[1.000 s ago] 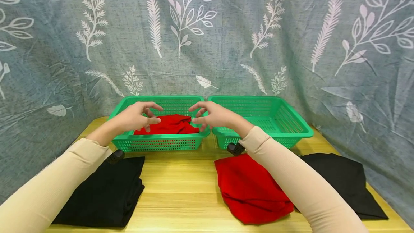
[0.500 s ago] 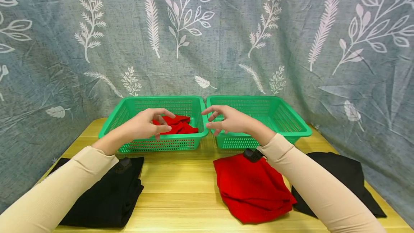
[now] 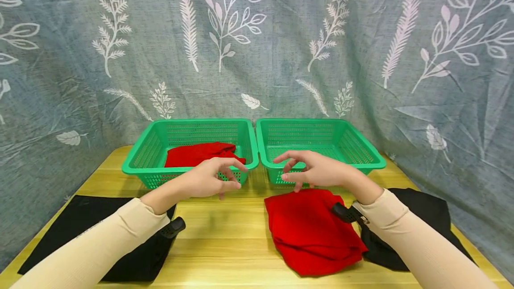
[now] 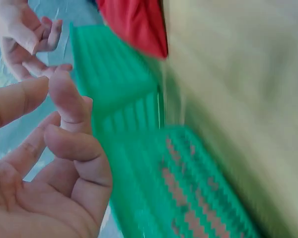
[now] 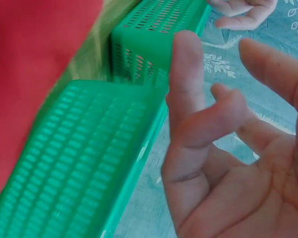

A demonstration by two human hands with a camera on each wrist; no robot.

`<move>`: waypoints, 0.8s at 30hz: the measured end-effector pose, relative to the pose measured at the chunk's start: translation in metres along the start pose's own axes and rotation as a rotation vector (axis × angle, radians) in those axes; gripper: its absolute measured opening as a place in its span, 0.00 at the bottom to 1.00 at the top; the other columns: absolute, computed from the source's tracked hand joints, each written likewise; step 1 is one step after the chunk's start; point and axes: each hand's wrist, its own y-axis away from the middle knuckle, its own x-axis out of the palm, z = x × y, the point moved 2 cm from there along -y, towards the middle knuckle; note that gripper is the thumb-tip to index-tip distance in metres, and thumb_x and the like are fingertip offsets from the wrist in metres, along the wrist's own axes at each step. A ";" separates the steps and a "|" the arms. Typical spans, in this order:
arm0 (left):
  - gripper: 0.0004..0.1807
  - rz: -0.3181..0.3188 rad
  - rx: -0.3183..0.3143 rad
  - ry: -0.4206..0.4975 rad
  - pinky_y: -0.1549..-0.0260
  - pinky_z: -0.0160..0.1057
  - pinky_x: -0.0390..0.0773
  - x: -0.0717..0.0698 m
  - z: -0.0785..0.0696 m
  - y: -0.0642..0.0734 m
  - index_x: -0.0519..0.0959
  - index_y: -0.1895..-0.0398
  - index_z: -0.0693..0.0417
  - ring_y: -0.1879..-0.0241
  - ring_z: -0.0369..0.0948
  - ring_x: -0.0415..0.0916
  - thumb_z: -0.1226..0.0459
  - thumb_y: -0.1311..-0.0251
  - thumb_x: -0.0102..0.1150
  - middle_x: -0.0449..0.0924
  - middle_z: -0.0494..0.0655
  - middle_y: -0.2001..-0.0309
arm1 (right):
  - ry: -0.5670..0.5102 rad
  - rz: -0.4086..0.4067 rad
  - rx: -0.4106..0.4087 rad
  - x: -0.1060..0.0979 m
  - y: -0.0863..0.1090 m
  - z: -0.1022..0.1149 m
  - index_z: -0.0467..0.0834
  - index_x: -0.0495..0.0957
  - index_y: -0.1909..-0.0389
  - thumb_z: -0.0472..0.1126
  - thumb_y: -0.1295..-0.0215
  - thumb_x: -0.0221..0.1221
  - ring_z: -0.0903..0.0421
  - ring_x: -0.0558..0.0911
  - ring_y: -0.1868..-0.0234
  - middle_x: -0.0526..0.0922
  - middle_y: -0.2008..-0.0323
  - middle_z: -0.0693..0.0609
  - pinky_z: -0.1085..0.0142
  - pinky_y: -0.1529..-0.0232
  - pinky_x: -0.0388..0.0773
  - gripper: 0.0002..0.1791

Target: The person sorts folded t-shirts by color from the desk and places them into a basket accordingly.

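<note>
Head view: hands (image 3: 209, 177) above wood-grain table (image 3: 217, 244), leaf-print curtain (image 3: 281, 48) behind.

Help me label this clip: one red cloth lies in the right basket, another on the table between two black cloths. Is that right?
Not quite: the head view shows the first red cloth in the left basket, not the right basket. The second red cloth lies on the table between a left black cloth and a right black cloth.

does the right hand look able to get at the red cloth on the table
Probably yes: the right hand is empty and, in the head view, hangs close to the far edge of the red cloth; nothing seems to lie on it.
</note>
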 end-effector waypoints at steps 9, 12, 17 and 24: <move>0.25 0.180 0.065 0.081 0.62 0.43 0.86 0.057 -0.007 -0.011 0.78 0.30 0.50 0.73 0.57 0.87 0.64 0.28 0.67 0.88 0.47 0.56 | 0.000 0.069 0.054 0.008 0.049 -0.028 0.46 0.70 0.23 0.49 0.22 0.64 0.49 0.91 0.65 0.82 0.44 0.43 0.57 0.69 0.83 0.31; 0.25 0.220 0.043 0.137 0.63 0.44 0.88 0.074 -0.010 -0.013 0.78 0.30 0.50 0.74 0.56 0.87 0.64 0.29 0.68 0.87 0.47 0.57 | -0.003 0.078 0.078 0.010 0.067 -0.038 0.43 0.69 0.23 0.47 0.22 0.64 0.49 0.91 0.67 0.82 0.45 0.43 0.58 0.68 0.83 0.32; 0.27 0.279 0.025 0.203 0.66 0.39 0.84 0.097 -0.017 -0.016 0.78 0.30 0.48 0.74 0.54 0.87 0.64 0.31 0.71 0.84 0.48 0.60 | 0.018 0.084 0.167 0.011 0.094 -0.050 0.41 0.71 0.25 0.49 0.23 0.65 0.49 0.90 0.70 0.82 0.45 0.44 0.59 0.72 0.81 0.32; 0.24 0.263 -0.010 0.182 0.68 0.34 0.76 0.109 -0.016 -0.019 0.80 0.32 0.48 0.75 0.52 0.87 0.64 0.30 0.70 0.83 0.47 0.62 | -0.023 0.123 0.217 0.021 0.113 -0.066 0.44 0.77 0.28 0.50 0.23 0.65 0.45 0.88 0.77 0.82 0.50 0.44 0.63 0.73 0.80 0.27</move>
